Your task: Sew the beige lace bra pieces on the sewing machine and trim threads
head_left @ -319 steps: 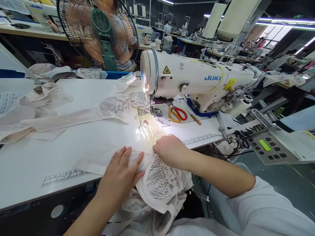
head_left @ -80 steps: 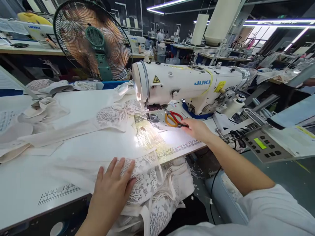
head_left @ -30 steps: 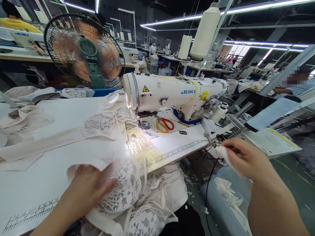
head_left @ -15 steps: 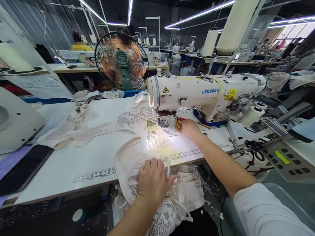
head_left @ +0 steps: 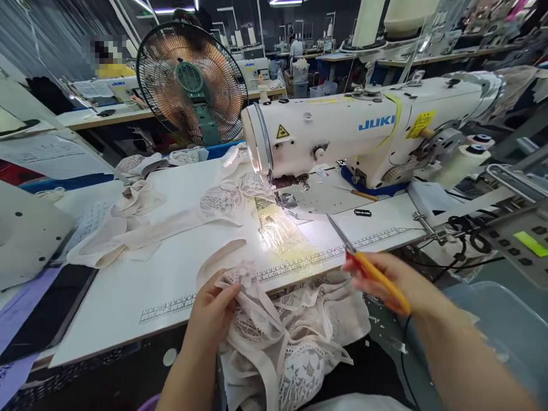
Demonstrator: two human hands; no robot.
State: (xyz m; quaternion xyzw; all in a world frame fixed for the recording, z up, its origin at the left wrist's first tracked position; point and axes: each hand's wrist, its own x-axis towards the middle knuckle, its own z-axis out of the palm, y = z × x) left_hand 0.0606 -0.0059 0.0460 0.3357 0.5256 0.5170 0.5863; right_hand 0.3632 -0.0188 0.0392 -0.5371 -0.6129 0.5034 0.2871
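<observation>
My left hand (head_left: 212, 307) pinches a bunched piece of cream lace fabric (head_left: 291, 337) that hangs off the front edge of the white sewing table (head_left: 141, 285). My right hand (head_left: 402, 285) grips scissors (head_left: 363, 265) with orange and red handles, blades pointing up and left over the table edge near the printed ruler. The white JUKI sewing machine (head_left: 351, 128) stands behind, its lamp lighting the needle area (head_left: 286, 200). More lace pieces (head_left: 222, 200) trail left from the needle.
A standing fan (head_left: 190, 80) is behind the table. Cream fabric pieces (head_left: 128, 211) lie at left. A razor blade (head_left: 362, 213) and a small awl (head_left: 362, 194) rest near the machine. A control panel (head_left: 526, 242) is at right. A blue bin (head_left: 492, 319) sits below.
My right hand has picked the scissors up from beside the machine and brought them to the table's front edge. My left hand has gathered the lace fabric closer.
</observation>
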